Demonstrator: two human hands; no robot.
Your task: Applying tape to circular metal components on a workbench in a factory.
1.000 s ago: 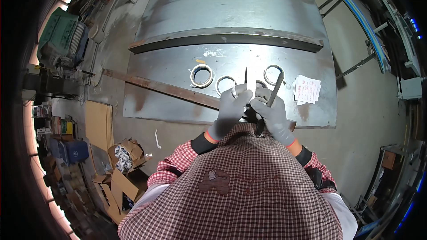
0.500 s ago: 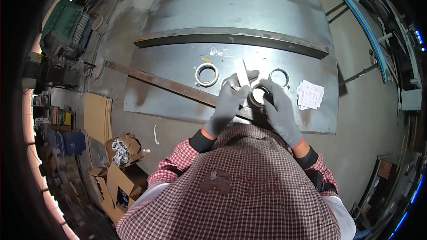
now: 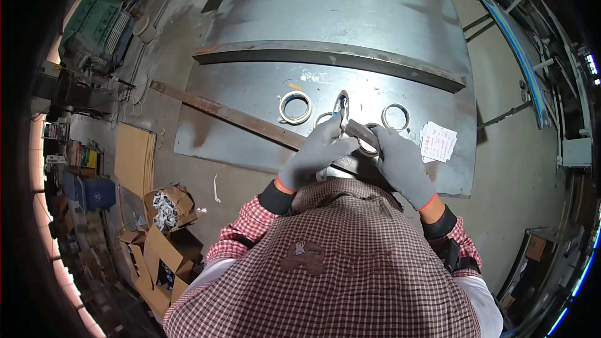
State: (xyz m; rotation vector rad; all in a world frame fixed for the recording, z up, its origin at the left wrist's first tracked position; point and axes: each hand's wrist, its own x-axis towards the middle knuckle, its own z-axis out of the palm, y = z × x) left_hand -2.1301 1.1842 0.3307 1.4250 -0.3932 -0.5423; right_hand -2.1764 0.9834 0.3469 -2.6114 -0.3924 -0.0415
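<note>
My left hand, in a grey glove, is closed around a pale roll of tape, now turned nearly edge-on. Gripped in my gloved right hand is a dark ring-shaped piece, its broad side wall facing up. The two held things meet or nearly meet between my hands, and my fingers hide parts of both. On the metal table, a tape roll lies flat to the left and a thinner one to the right. Another roll is mostly hidden behind my left hand.
A long steel bar crosses the table beyond my hands. A rusty flat bar runs diagonally at left, past the table edge. White paper slips lie at right. Open cardboard boxes and cardboard sheets stand on the floor at left.
The tape roll in my left hand has turned, so its opening shows. The dark piece in my right hand has tilted from face-up to showing its side wall.
</note>
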